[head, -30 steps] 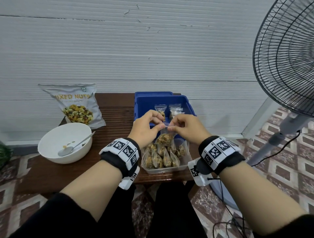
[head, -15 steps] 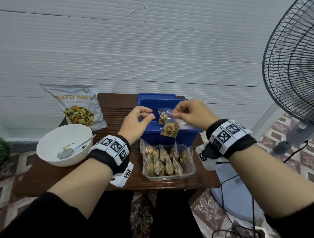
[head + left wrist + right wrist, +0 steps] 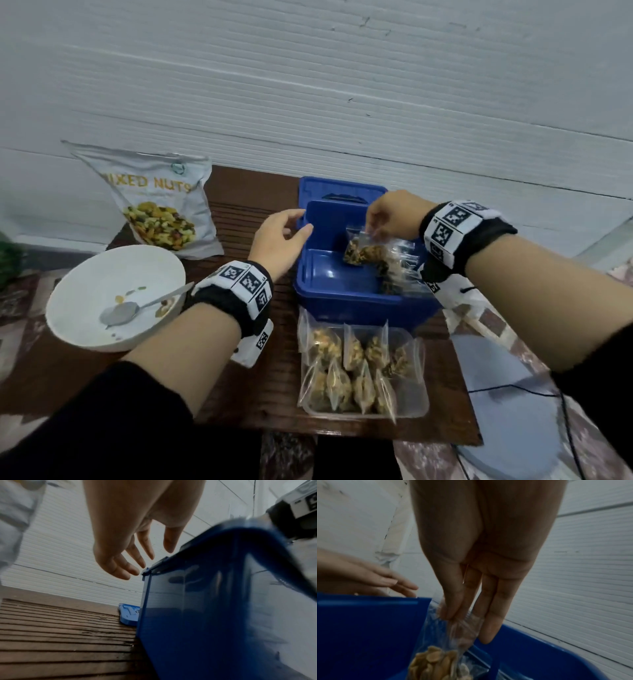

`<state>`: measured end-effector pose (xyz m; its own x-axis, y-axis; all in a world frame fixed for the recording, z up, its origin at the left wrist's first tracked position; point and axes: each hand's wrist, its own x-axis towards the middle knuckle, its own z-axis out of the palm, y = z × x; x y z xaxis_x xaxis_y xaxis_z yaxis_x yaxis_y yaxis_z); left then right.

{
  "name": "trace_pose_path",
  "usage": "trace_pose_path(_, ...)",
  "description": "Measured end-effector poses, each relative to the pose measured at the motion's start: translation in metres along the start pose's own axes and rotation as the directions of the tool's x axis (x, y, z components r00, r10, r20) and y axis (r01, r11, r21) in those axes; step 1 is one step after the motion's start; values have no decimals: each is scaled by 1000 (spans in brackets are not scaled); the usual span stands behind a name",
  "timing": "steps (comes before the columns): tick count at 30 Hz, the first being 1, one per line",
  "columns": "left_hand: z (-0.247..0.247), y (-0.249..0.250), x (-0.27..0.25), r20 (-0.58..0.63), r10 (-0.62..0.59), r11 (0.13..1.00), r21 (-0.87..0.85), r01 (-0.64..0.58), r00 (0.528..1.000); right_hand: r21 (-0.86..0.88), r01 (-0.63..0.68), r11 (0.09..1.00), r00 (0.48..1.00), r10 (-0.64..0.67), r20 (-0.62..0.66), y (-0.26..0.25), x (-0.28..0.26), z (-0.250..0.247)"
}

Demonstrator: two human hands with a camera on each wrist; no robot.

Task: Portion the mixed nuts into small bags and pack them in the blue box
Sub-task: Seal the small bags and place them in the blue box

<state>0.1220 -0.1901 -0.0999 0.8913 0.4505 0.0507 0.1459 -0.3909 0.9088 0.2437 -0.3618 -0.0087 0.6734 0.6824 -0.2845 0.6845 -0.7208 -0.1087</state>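
Observation:
The blue box [image 3: 329,291] stands open on the wooden table [image 3: 239,219], its lid [image 3: 342,192] lying behind it. My right hand [image 3: 371,230] pinches the top of a small clear bag of nuts [image 3: 359,251] and holds it inside the box, beside other filled bags [image 3: 399,270] along the right wall. In the right wrist view thumb and fingers [image 3: 452,609] squeeze the bag's top [image 3: 436,661]. My left hand [image 3: 294,228] hovers open by the box's left rim, holding nothing; its fingers [image 3: 130,561] are spread.
A clear tray [image 3: 416,406] with several filled bags sits at the table's front edge. A white bowl [image 3: 102,277] with a spoon [image 3: 137,306] stands at the left, the mixed nuts pouch [image 3: 161,198] leans on the wall behind it. A fan base [image 3: 507,411] stands right.
My right hand carried the bag from above the tray forward and down into the blue box. My left hand let go of the bag and moved to the box's left rim.

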Motion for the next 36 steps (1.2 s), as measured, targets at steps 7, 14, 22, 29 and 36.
trace_pose_path(7,11,-11,18,18,98,993,67,-99,995,-33,19,999,982,-12,191,7,45,17)
trace_pose_path(14,13,-15,18,8,75,997,-21,-75,997,-151,8,988,989,14,146,11,61,31)
trace_pose_path(22,14,-17,17,-3,49,997,-67,-49,999,-326,-1,945,998,22,60,6,63,32)
trace_pose_path(29,12,-13,12,-11,19,997,-72,-20,1000,-221,-21,975,1000,23,8,6,54,21)
trace_pose_path(36,7,-1,-11,-2,-105,985,-136,104,994,87,-2,996,997,9,-77,-2,17,1)
